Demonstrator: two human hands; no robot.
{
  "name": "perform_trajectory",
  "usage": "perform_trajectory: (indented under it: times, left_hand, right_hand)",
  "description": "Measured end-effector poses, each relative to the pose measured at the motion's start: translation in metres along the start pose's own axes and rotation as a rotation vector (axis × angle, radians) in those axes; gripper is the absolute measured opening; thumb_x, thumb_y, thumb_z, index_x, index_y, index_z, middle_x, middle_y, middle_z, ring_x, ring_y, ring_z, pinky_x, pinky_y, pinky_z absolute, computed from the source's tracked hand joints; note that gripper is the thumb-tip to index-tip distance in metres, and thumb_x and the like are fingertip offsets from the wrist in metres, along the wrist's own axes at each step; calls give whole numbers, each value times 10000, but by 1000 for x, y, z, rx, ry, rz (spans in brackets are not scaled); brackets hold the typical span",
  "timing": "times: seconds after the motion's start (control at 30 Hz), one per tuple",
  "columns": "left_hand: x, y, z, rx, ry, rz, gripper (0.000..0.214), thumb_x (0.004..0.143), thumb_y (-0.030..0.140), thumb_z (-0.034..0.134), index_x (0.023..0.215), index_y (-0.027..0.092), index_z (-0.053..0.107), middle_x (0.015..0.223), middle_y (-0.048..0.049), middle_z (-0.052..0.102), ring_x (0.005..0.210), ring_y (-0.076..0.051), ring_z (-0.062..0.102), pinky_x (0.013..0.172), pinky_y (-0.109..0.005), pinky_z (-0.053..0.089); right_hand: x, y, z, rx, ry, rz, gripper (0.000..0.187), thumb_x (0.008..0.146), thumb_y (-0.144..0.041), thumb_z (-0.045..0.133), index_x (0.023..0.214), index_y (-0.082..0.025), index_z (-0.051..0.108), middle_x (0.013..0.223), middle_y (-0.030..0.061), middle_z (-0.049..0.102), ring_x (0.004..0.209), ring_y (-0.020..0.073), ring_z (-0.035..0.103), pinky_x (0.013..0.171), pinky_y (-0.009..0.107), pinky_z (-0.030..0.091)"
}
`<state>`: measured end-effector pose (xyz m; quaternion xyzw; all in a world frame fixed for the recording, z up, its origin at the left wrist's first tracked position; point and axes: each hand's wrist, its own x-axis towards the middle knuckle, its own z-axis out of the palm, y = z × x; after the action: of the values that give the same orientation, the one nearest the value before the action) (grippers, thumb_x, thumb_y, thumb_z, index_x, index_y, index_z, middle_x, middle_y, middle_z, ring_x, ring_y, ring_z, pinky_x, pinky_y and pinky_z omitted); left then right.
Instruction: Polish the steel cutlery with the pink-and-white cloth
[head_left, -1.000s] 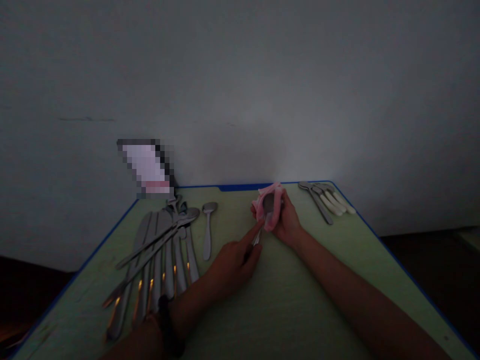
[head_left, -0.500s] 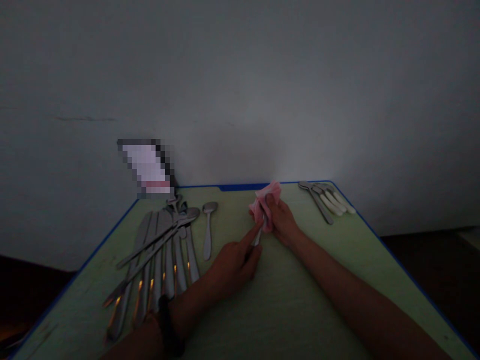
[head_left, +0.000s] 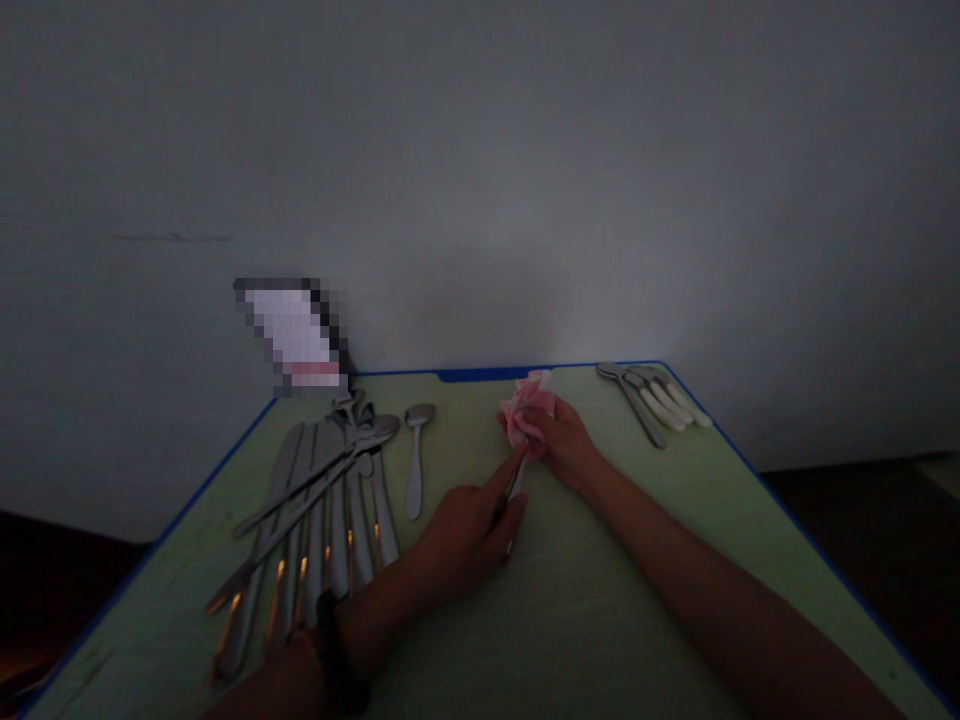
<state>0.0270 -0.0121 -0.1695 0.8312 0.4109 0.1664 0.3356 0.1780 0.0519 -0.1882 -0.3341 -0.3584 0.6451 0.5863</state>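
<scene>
My left hand (head_left: 469,525) pinches the handle of a metal spoon (head_left: 517,487) that points away from me over the green table (head_left: 570,620). The spoon's bowl is hidden inside a crumpled pink cloth (head_left: 526,412). My right hand (head_left: 564,440) is closed round that cloth and the spoon's bowl. Both hands hover just above the table's middle, near its far edge.
A pile of metal knives and spoons (head_left: 315,510) lies at the left, with a single spoon (head_left: 416,455) beside it. Several white-handled utensils (head_left: 656,397) rest at the far right corner. A grey wall rises behind the table. A blurred-out object (head_left: 294,335) stands at the far left.
The spoon's bowl, visible against the cloth a second ago, is now wrapped inside it. My right hand has closed tighter round the cloth. My left hand drew back slightly.
</scene>
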Motion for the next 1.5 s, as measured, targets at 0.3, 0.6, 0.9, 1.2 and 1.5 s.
perform_trajectory:
  times: [0.3, 0.6, 0.9, 1.2, 1.5]
  left_hand:
    - [0, 0, 0, 9, -3, 2, 568, 916, 271, 327, 1430, 165, 110, 553, 50, 590, 500, -121, 550, 570, -224, 403]
    - [2, 2, -3, -107, 32, -25, 516, 927, 296, 306, 1416, 178, 193, 495, 73, 515, 459, -108, 504, 555, -217, 402]
    - [-2, 2, -7, -135, 72, 14, 512, 913, 300, 351, 1404, 210, 240, 697, 31, 555, 637, -126, 524, 632, -237, 411]
    - [-2, 0, -2, -245, -8, 106, 548, 910, 270, 374, 1416, 228, 168, 860, 0, 609, 719, -122, 531, 674, -237, 420]
    - [3, 2, -1, -310, 28, -18, 254, 898, 257, 375, 1116, 169, 471, 734, 22, 621, 580, -96, 534, 598, -209, 420]
  right_hand:
    - [0, 3, 1, -27, 16, -41, 285, 678, -417, 668, 800, -167, 605, 726, 23, 676, 630, 142, 630, 613, 264, 504]
    - [2, 4, 3, 31, 147, -36, 341, 739, -499, 580, 781, -160, 597, 672, 37, 675, 558, 150, 621, 557, 280, 491]
    - [13, 6, -4, 245, 218, -62, 247, 772, -410, 590, 826, -170, 608, 784, 39, 694, 713, 147, 645, 719, 296, 508]
    - [11, 1, -6, 201, 180, -27, 268, 771, -415, 596, 811, -152, 628, 712, 39, 680, 651, 128, 632, 674, 248, 504]
    - [11, 0, -9, 224, 16, 80, 273, 737, -380, 646, 852, -132, 647, 744, 49, 686, 697, 129, 631, 669, 240, 500]
